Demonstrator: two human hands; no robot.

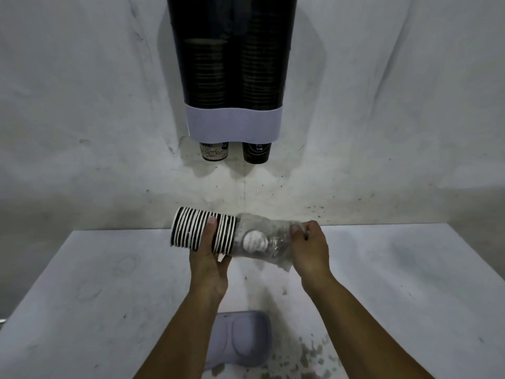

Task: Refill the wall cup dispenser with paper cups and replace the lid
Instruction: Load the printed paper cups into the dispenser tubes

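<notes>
Above a white tabletop point(82, 283) set against a scuffed wall, a person strips the clear plastic sleeve point(269, 239) from a stack of paper cups point(202, 231) held on its side. The left hand point(209, 265) grips the bared end of the stack, thumb curled over the rims and fingers underneath; the right hand point(308, 248) pinches the bunched end of the sleeve, which covers the stack's other end.

By the look of it, the step in hand is unwrapping. The next move calls for drawing the sleeve clear without letting the nested cups slide apart, then lifting the stack to the top of the wall dispenser point(232, 64), which lies out of view.

The cups are dark with pale rolled rims that read as stripes, and one shows a round white mark through the plastic. The dispenser hangs on the wall straight ahead, a dark see-through housing with 2 columns of cups and a pale band at its base, 1 cup poking out below each column. A pale moulded piece, probably the lid point(240, 339), lies on the tabletop near the person.
</notes>
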